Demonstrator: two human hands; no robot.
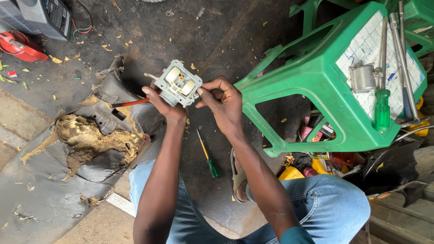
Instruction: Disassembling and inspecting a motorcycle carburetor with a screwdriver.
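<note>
My left hand (163, 105) grips a small grey metal carburettor body (178, 83) from below, its open side with two pale floats facing up. A thin red hose (131, 103) runs from it to the left. At its right edge my right hand (221, 100) pinches the part between fingertips and thumb. Both hands are raised over the dark oily floor, above my knees in blue jeans.
A green-handled screwdriver (207, 156) lies on the floor below the hands. A green plastic stool (325, 72) at right carries a metal bowl part (362, 77), a green screwdriver (382, 104) and long tools. A torn seat cushion with yellow foam (86, 135) lies at left.
</note>
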